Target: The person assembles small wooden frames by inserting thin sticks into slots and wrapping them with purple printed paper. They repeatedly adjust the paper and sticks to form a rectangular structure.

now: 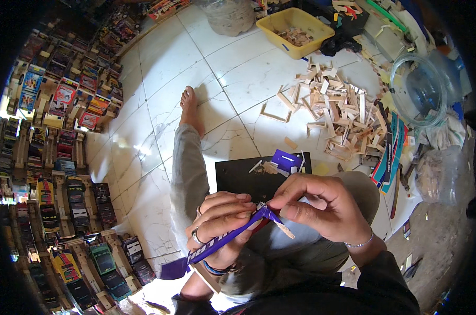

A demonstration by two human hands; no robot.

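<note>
My left hand is wrapped round a small wooden piece covered by a purple printed sticker strip. The strip's loose end hangs down to the lower left, beside a pale wooden strip. At the piece's bent corner, my right hand pinches the edge of the purple strip between thumb and fingertips. A bare wooden end sticks out below those fingers. Just beyond both hands lies a black board, bearing a purple sticker scrap and thin white strips.
Angled wooden pieces are heaped on the tiled floor at right, near teal sticker strips and a thin stick. Behind stands a yellow basin. Rows of toy trucks fill the left side. A clear plastic tub sits far right.
</note>
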